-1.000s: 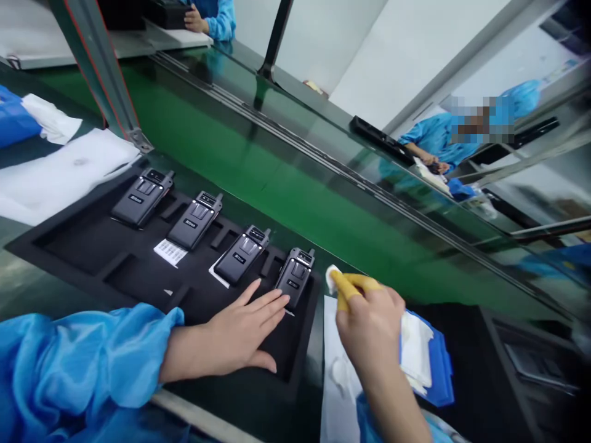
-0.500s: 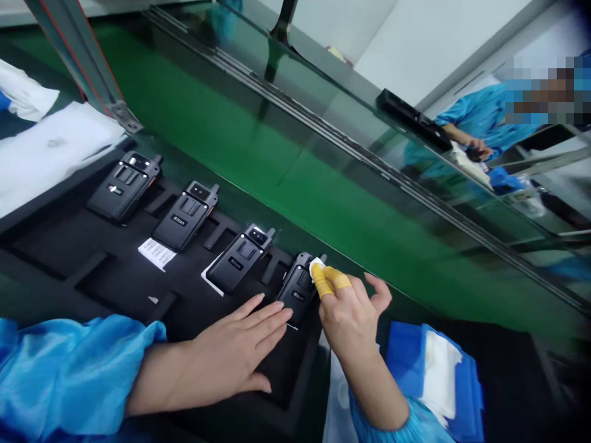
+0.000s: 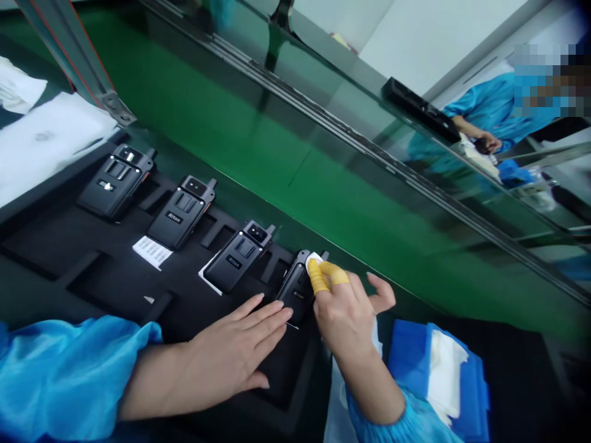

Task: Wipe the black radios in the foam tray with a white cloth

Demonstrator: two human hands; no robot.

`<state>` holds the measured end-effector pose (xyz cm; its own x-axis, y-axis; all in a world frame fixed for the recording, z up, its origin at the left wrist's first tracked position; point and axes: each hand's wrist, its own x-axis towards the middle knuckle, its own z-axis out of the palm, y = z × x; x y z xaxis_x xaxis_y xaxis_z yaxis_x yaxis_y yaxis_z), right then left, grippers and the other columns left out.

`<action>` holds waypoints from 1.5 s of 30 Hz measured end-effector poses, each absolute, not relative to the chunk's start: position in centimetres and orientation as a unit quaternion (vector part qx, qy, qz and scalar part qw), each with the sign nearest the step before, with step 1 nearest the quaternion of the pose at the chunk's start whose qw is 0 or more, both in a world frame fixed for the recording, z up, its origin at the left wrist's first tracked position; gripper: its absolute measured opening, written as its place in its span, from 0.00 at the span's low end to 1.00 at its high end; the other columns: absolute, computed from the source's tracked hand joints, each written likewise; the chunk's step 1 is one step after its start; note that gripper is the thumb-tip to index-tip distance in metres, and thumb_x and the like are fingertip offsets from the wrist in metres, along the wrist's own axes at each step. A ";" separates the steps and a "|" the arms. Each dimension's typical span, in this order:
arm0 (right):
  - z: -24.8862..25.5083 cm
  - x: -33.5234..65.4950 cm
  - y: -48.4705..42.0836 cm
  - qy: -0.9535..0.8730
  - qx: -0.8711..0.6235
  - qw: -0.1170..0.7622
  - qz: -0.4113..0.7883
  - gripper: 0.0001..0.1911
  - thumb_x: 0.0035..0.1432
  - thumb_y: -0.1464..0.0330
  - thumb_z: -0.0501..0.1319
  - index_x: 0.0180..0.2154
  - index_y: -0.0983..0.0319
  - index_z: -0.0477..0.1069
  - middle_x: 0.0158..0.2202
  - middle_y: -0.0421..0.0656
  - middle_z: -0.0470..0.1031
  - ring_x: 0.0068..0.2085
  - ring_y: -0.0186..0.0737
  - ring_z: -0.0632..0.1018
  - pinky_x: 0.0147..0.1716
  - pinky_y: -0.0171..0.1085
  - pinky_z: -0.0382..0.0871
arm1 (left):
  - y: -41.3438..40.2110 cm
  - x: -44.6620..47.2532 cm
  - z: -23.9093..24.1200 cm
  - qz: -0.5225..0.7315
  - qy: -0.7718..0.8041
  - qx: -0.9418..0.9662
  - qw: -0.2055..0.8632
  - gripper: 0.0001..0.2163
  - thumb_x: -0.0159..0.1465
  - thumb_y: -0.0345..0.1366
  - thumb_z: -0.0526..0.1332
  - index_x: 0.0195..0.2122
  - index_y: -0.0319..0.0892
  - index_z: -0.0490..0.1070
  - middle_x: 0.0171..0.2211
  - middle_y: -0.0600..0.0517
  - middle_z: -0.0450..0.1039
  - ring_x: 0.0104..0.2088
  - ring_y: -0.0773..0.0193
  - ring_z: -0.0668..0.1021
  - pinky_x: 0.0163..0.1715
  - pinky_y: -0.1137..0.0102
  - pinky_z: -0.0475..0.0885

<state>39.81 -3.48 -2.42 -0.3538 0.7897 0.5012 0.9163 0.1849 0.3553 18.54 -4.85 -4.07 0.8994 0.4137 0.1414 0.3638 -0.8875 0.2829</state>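
Left hand (image 3: 231, 351): laid flat and open on the black foam tray (image 3: 55, 246), fingertips touching the lower end of the nearest handset (image 3: 295, 294); gripping nothing, apparently pressing down so that tray and unit stay put under rubbing.
Right hand (image 3: 344, 307): pinched shut on a small white wipe (image 3: 314, 258), yellow cots (image 3: 323, 277) on the pinching fingers, probably to keep bare skin off the casing; remaining fingers spread clear.
Wipe: pressed against the top end of the nearest handset, beside its stubby antenna.
Nearest handset: black, face up, seated at the right end of the tray's row, between the two hands.
Other handsets (image 3: 178, 212): three more, face up in a slanted row to the left, each in its own recess, well apart so none knock together.
Paper slips (image 3: 151, 252): small white printed pieces lying beside or tucked under the middle units.
Blue cloth (image 3: 466, 381): on the bench by the right wrist, white wipes stacked on top, within easy reach.
Green conveyor (image 3: 277, 154): running along the far edge of the tray.
Another person (image 3: 484, 114): blue sleeves, seated across the line, hands well apart from these.
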 end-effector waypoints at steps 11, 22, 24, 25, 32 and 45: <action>-2.2 39.0 -2.9 -0.724 -0.591 0.082 -0.347 0.12 0.55 0.78 0.55 0.22 0.62 0.68 0.29 0.40 0.72 0.31 0.33 0.66 0.49 0.46 0.50 | -4.7 18.7 -3.7 0.099 0.196 0.969 0.115 0.29 0.63 0.47 0.58 0.59 0.31 0.59 0.62 0.41 0.57 0.62 0.53 0.60 0.64 0.57 0.41; -3.1 39.6 -3.9 -0.718 -0.600 0.076 -0.345 0.16 0.53 0.79 0.54 0.17 0.61 0.62 0.24 0.40 0.66 0.30 0.35 0.64 0.48 0.48 0.53 | -4.6 18.7 -3.6 0.108 0.202 0.969 0.095 0.24 0.66 0.44 0.54 0.58 0.33 0.60 0.61 0.43 0.59 0.62 0.56 0.60 0.63 0.59 0.41; -3.2 40.1 -4.3 -0.718 -0.607 0.071 -0.333 0.14 0.52 0.79 0.55 0.18 0.61 0.63 0.26 0.41 0.67 0.31 0.35 0.64 0.47 0.47 0.53 | -4.5 18.8 -3.5 0.106 0.203 0.969 0.093 0.24 0.67 0.45 0.53 0.58 0.33 0.60 0.61 0.43 0.59 0.62 0.55 0.60 0.63 0.59 0.41; -3.2 40.5 -4.5 -0.717 -0.613 0.067 -0.325 0.13 0.52 0.79 0.55 0.19 0.62 0.64 0.28 0.41 0.68 0.32 0.36 0.65 0.47 0.47 0.53 | -4.6 18.8 -3.5 0.105 0.204 0.969 0.093 0.24 0.67 0.45 0.53 0.59 0.33 0.60 0.61 0.43 0.59 0.62 0.55 0.60 0.63 0.59 0.41; -2.4 41.9 -4.4 -0.737 -0.607 0.088 -0.284 0.09 0.51 0.78 0.55 0.25 0.61 0.68 0.36 0.44 0.72 0.35 0.37 0.67 0.46 0.45 0.53 | -4.7 18.7 -3.7 0.099 0.203 0.968 0.106 0.24 0.67 0.44 0.53 0.59 0.33 0.59 0.62 0.44 0.57 0.62 0.56 0.59 0.63 0.59 0.44; -2.9 42.6 -3.6 -0.799 -0.534 0.126 -0.245 0.14 0.57 0.79 0.51 0.27 0.59 0.69 0.30 0.35 0.74 0.38 0.31 0.71 0.54 0.46 0.44 | -4.7 18.8 -3.7 0.097 0.199 0.971 0.087 0.24 0.67 0.43 0.53 0.59 0.33 0.59 0.62 0.43 0.58 0.62 0.55 0.60 0.63 0.58 0.38</action>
